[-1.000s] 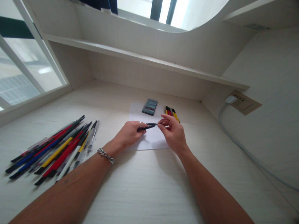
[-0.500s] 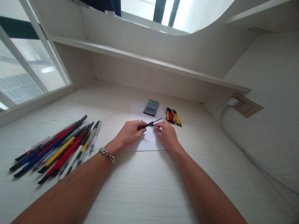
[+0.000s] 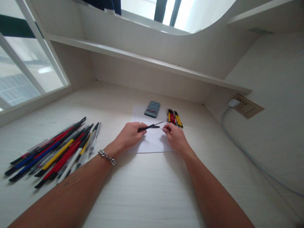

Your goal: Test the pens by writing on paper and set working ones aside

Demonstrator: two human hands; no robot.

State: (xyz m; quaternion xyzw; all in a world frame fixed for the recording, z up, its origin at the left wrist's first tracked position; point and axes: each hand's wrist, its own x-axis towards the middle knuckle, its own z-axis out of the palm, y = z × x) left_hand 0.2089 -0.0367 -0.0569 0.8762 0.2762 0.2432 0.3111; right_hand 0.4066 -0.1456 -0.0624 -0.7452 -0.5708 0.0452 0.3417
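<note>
My left hand (image 3: 130,134), with a ring and a chain bracelet, is closed around a black pen (image 3: 146,128). A thin dark rod like a refill (image 3: 159,123) points up and right from the pen's end. Just below it is a short black pen piece (image 3: 155,127); whether it is held or lies on the paper I cannot tell. My right hand (image 3: 175,136) is pinched closed a little to the right, with a tiny pale tip at its fingers, too small to name. Both hands are over a white sheet of paper (image 3: 152,145).
A large pile of pens (image 3: 64,144) spreads across the desk at left. Beyond the paper's top edge lies a blurred-out phone (image 3: 152,109). Several yellow, red and black pens (image 3: 174,117) sit in a row beside it. At right, a cable (image 3: 239,148) runs from a wall socket (image 3: 248,106).
My right hand has drawn slightly away to the right from the pen parts, opening a gap between the hands. The left hand keeps its hold on the black pen.
</note>
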